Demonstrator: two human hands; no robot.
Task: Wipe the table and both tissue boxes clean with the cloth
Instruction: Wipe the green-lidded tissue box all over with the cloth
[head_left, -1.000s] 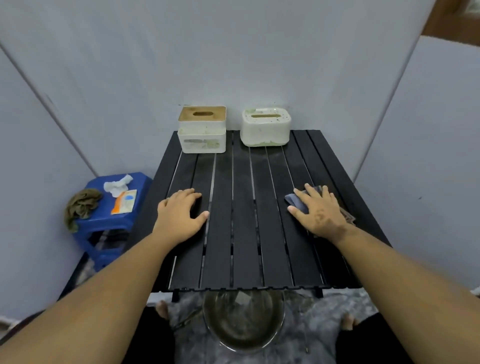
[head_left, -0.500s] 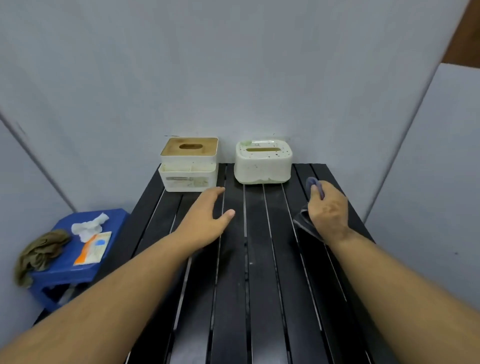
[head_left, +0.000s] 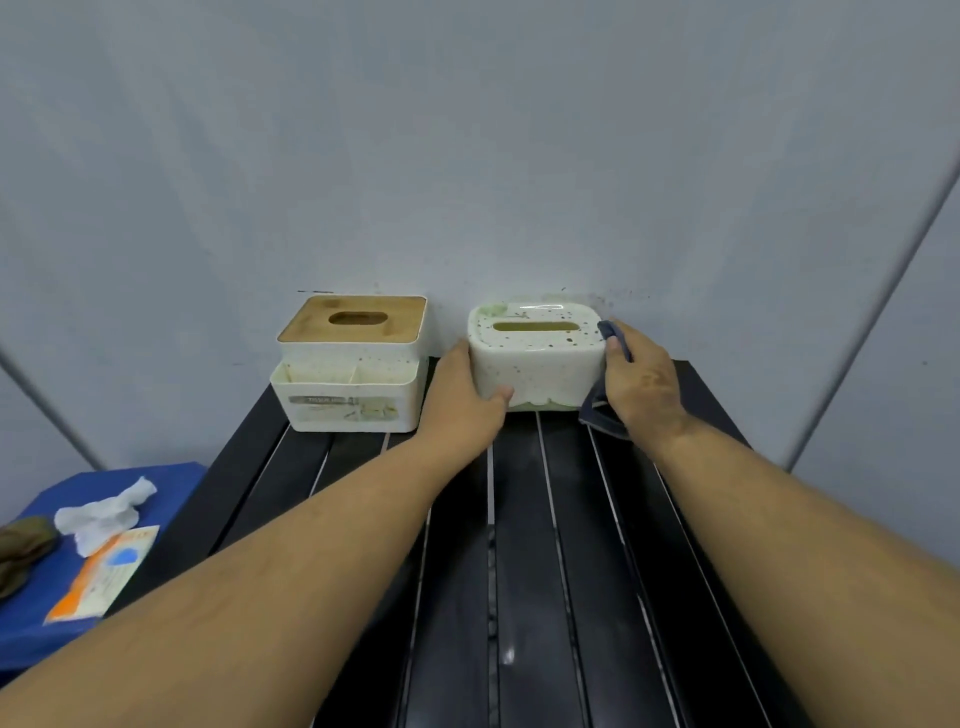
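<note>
Two tissue boxes stand at the far edge of the black slatted table (head_left: 524, 571), against the wall. The left box (head_left: 352, 364) is white with a wooden lid and front compartments. The right box (head_left: 537, 356) is rounded, cream, speckled with dark spots and green at its base. My left hand (head_left: 460, 397) grips the speckled box's left side, thumb across its front. My right hand (head_left: 641, 382) holds a dark blue-grey cloth (head_left: 602, 413) against the box's right side; part of the cloth hangs below the palm.
A blue stool (head_left: 62, 613) stands left of the table, carrying a crumpled white tissue (head_left: 104, 512), an orange and white packet (head_left: 104, 571) and an olive rag (head_left: 21, 545). Grey walls close in behind and on both sides.
Both hands moved forward from mid-table to the speckled box. The left hand took hold of its left side, and the right hand brought the cloth against its right side. The view moved closer.
</note>
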